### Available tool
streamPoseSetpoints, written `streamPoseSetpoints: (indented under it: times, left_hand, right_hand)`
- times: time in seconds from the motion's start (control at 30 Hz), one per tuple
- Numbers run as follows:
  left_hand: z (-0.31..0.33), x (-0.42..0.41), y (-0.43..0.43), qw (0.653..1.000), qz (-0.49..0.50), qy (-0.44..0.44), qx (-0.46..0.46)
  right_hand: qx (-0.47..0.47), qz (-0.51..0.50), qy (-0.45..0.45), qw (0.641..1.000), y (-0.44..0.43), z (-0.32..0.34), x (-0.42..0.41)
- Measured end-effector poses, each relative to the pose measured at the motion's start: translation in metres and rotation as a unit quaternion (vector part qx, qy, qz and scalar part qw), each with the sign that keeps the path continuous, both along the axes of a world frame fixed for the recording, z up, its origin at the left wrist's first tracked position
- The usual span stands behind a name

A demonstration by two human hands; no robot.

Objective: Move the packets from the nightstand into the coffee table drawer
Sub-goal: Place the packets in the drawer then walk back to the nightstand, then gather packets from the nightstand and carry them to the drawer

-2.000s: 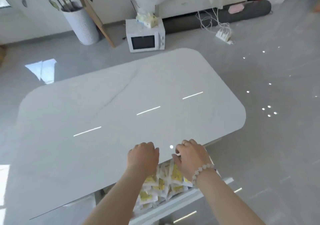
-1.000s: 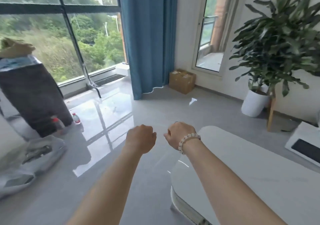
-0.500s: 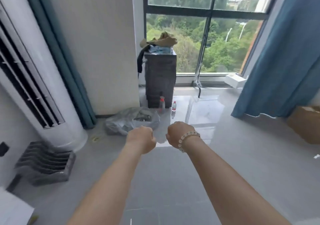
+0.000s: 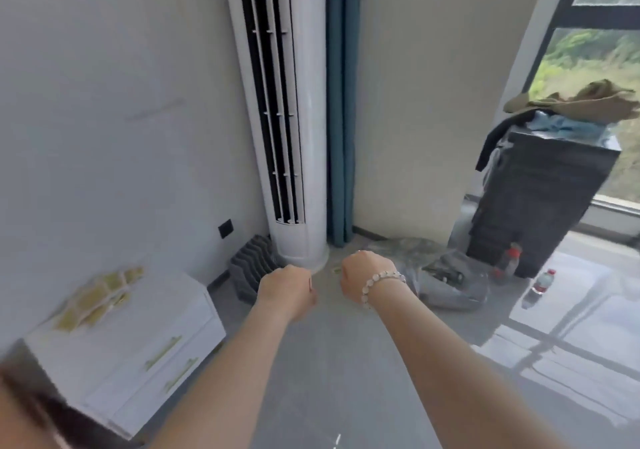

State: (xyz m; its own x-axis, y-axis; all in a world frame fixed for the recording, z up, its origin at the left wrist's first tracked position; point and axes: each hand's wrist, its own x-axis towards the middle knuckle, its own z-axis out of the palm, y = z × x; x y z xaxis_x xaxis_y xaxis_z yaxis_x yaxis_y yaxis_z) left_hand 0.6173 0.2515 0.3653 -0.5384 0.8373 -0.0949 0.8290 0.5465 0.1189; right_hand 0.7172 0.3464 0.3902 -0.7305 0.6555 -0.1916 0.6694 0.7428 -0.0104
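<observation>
The view is swinging away from the coffee table, now out of sight, and the white two-drawer nightstand (image 4: 156, 310) is coming into frame at lower left. I judge a return trip for more is beginning. The left hand (image 4: 287, 291) and right hand (image 4: 363, 277) are travelling out front, each grip curled narrow into a fist, holding nothing that shows. The flat yellow-and-white packets (image 4: 100, 296) are lying fanned on its worktop beside the wall. Their row's long axis is running from lower left to upper right, and blur is hiding how any single packet points.
</observation>
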Motion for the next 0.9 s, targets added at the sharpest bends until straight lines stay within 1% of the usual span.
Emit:
streamPoseSetpoints:
  times: [0.1, 0.2, 0.4, 0.53, 0.67, 0.77, 0.9]
  left_hand:
    - [0.002, -0.037, -0.018, 0.997, 0.072, -0.008, -0.003]
    - [-0.004, -0.069, -0.048, 0.990, 0.136, -0.010, -0.026]
    - [-0.015, -0.129, -0.115, 0.962, 0.268, -0.021, -0.041]
    - [-0.026, -0.170, -0.143, 0.949, 0.312, -0.024, -0.042]
    - [-0.035, -0.219, -0.161, 0.944, 0.328, -0.025, -0.036]
    - [-0.031, -0.258, -0.176, 0.941, 0.338, -0.026, -0.024]
    - [-0.024, -0.322, -0.217, 0.925, 0.380, -0.014, -0.005]
  right_hand:
    - [-0.014, 0.070, 0.005, 0.997, -0.004, -0.004, -0.054]
    - [-0.035, 0.139, -0.006, 0.990, -0.023, -0.010, -0.104]
    - [-0.043, 0.250, -0.043, 0.966, -0.079, -0.020, -0.192]
    - [-0.040, 0.292, -0.062, 0.953, -0.108, -0.024, -0.240]
    - [-0.021, 0.324, -0.084, 0.942, -0.128, -0.027, -0.290]
    - [-0.014, 0.344, -0.083, 0.935, -0.146, -0.027, -0.331]
    - [-0.003, 0.375, -0.067, 0.924, -0.183, -0.020, -0.403]
